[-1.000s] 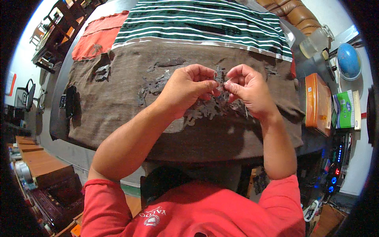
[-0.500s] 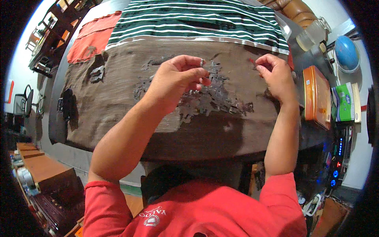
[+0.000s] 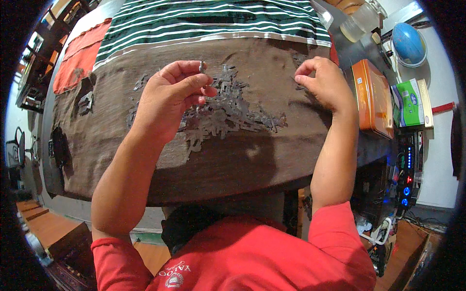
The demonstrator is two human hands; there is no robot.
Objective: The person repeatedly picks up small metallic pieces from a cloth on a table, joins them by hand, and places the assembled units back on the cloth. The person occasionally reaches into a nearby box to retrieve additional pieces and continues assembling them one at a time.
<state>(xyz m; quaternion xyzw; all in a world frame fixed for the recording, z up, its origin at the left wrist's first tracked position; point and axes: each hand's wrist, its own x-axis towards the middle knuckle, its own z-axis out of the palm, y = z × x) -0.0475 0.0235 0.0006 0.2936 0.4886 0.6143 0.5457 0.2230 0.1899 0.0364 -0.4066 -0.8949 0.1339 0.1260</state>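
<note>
My left hand [image 3: 170, 94] hovers over a brown cloth [image 3: 145, 160] and pinches a small grey metal piece [image 3: 202, 67] between thumb and forefinger. A heap of several similar flat grey metal pieces [image 3: 228, 114] lies on the cloth just right of that hand. My right hand [image 3: 324, 83] is at the cloth's right side, fingers pinched together on a small dark piece [image 3: 300, 86] lying apart from the heap. Both forearms come up from the lower edge in red sleeves.
A green-and-white striped cloth [image 3: 213, 19] and a red cloth [image 3: 80, 53] cover the far side of the table. More grey pieces [image 3: 86, 103] lie at the left. An orange box [image 3: 373, 97], a green-and-white package [image 3: 410, 103], a blue globe [image 3: 407, 43] and a jar [image 3: 359, 22] stand at the right.
My hands, working together over the heap a second ago, have separated. The right hand moved out to the cloth's right side; the left hand lifted a small piece up and left.
</note>
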